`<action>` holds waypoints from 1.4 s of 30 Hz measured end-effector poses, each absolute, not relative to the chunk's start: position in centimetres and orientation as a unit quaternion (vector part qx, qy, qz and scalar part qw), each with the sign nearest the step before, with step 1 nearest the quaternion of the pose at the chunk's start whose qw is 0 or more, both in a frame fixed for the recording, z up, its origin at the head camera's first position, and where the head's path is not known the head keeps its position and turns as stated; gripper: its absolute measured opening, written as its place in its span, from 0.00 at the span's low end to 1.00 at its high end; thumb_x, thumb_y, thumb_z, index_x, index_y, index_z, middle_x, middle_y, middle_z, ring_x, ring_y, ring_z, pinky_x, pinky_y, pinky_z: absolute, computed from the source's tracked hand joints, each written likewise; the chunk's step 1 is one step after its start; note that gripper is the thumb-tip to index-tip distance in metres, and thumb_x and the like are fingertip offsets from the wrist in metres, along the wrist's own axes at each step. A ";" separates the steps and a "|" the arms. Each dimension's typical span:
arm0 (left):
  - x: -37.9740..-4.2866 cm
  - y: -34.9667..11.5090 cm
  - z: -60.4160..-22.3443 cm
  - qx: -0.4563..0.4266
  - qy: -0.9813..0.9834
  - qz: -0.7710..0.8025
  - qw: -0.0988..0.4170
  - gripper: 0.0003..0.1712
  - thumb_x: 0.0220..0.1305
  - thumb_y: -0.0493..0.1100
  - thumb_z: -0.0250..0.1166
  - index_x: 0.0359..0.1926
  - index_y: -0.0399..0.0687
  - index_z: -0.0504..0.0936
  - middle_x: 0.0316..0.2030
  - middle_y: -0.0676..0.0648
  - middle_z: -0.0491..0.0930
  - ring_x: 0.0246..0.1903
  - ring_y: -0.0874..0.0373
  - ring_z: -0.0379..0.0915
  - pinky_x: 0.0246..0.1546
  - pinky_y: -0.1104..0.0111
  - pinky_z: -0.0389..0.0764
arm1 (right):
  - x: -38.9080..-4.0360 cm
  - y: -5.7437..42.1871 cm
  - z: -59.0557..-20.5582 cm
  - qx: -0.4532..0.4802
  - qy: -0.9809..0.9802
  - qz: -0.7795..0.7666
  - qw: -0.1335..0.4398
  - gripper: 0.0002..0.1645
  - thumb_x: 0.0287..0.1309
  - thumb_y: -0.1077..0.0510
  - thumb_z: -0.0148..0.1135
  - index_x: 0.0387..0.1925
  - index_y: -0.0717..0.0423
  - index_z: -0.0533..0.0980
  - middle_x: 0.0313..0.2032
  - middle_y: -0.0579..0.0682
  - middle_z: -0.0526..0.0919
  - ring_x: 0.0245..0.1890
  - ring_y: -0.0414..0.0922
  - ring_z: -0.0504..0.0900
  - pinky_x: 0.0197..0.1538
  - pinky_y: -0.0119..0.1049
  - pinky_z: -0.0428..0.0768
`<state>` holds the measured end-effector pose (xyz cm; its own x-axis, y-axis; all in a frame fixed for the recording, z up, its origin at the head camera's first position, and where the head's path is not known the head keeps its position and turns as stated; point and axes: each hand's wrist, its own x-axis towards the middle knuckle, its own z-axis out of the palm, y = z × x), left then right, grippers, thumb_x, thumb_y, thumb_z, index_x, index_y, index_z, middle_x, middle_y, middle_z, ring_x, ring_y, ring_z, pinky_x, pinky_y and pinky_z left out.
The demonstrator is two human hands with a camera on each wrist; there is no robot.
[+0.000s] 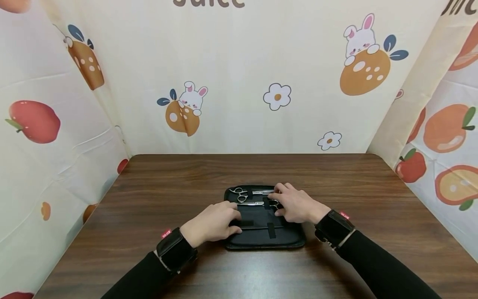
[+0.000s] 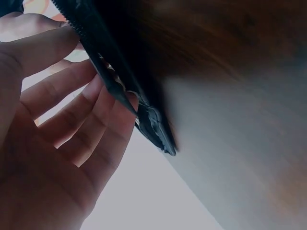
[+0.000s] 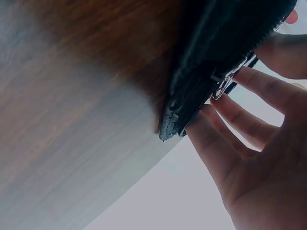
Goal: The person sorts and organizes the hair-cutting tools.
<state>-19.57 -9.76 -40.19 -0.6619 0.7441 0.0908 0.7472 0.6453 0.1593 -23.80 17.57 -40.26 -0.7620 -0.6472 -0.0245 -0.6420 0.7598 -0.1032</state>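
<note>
A black zippered case point(image 1: 257, 241) lies unfolded on the table. In its upper part sit two pairs of scissors. The upper scissors point(image 1: 239, 191) have their finger rings at the left; the lower scissors point(image 1: 254, 204) point their blades left, rings at the right. My left hand point(image 1: 216, 222) is at the case's left side, its fingertips touching a dark flap or edge point(image 2: 108, 81) in the left wrist view. My right hand point(image 1: 296, 205) reaches over the right side, fingers extended near the scissors' ends. In the right wrist view its fingertips touch the case edge beside shiny metal point(image 3: 221, 87).
The brown wooden table point(image 1: 179, 174) stretches around the case. A fruit-and-rabbit printed curtain point(image 1: 239, 120) hangs behind the table's far edge, with more printed cloth on both sides. Black elastic straps point(image 3: 231, 88) cross the scissors.
</note>
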 end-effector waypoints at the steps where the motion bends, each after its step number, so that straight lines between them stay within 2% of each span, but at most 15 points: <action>1: -19.5 -9.9 -40.2 -0.407 -0.909 -0.092 0.005 0.13 0.55 0.55 0.64 0.36 0.55 0.81 0.29 0.58 0.68 0.31 0.64 0.64 0.28 0.68 0.73 | -23.8 17.6 -40.2 -0.344 0.937 -0.045 0.030 0.29 0.53 0.49 0.63 0.58 0.50 0.70 0.50 0.49 0.65 0.49 0.48 0.63 0.30 0.41 0.70; 8: -19.5 -11.1 -39.9 -0.380 -0.918 -0.112 -0.031 0.17 0.53 0.55 0.66 0.40 0.53 0.80 0.33 0.57 0.69 0.33 0.64 0.63 0.31 0.67 0.72 | -23.8 17.6 -40.1 -0.341 0.938 -0.044 0.032 0.30 0.53 0.48 0.62 0.58 0.49 0.70 0.51 0.48 0.65 0.50 0.48 0.63 0.30 0.41 0.70; 18: -19.5 -11.8 -39.7 -0.375 -0.916 -0.133 -0.053 0.13 0.54 0.50 0.66 0.38 0.51 0.80 0.33 0.56 0.68 0.30 0.64 0.63 0.31 0.69 0.71 | -23.9 17.6 -40.3 -0.338 0.939 -0.046 0.032 0.30 0.54 0.48 0.62 0.58 0.47 0.69 0.51 0.47 0.65 0.49 0.46 0.62 0.30 0.40 0.69; 31: -19.4 -10.7 -39.7 -0.386 -0.917 -0.100 -0.015 0.11 0.55 0.52 0.65 0.33 0.53 0.78 0.29 0.57 0.65 0.29 0.62 0.60 0.25 0.70 0.68 | -23.8 17.6 -40.4 -0.338 0.939 -0.044 0.032 0.30 0.53 0.48 0.63 0.58 0.47 0.69 0.50 0.46 0.65 0.49 0.45 0.62 0.31 0.41 0.70; 36: -19.5 -10.1 -39.8 -0.399 -0.912 -0.091 0.002 0.10 0.55 0.52 0.65 0.31 0.53 0.78 0.27 0.58 0.64 0.30 0.62 0.61 0.28 0.69 0.70 | -23.8 17.6 -40.4 -0.338 0.939 -0.046 0.029 0.30 0.52 0.48 0.63 0.58 0.47 0.70 0.50 0.47 0.65 0.49 0.46 0.62 0.30 0.42 0.70; 42: -19.7 -9.6 -40.1 -0.412 -0.907 -0.086 0.018 0.10 0.54 0.52 0.65 0.32 0.53 0.79 0.28 0.57 0.67 0.31 0.62 0.63 0.34 0.68 0.71 | -23.9 17.6 -40.3 -0.341 0.939 -0.045 0.024 0.29 0.52 0.48 0.63 0.57 0.48 0.70 0.49 0.47 0.65 0.48 0.46 0.63 0.28 0.41 0.70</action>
<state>-19.71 -9.62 -40.09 -0.6591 0.7448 0.1043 0.7511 0.6448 0.1416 -23.86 17.56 -40.33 -0.7657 -0.6430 -0.0137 -0.6388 0.7628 -0.1006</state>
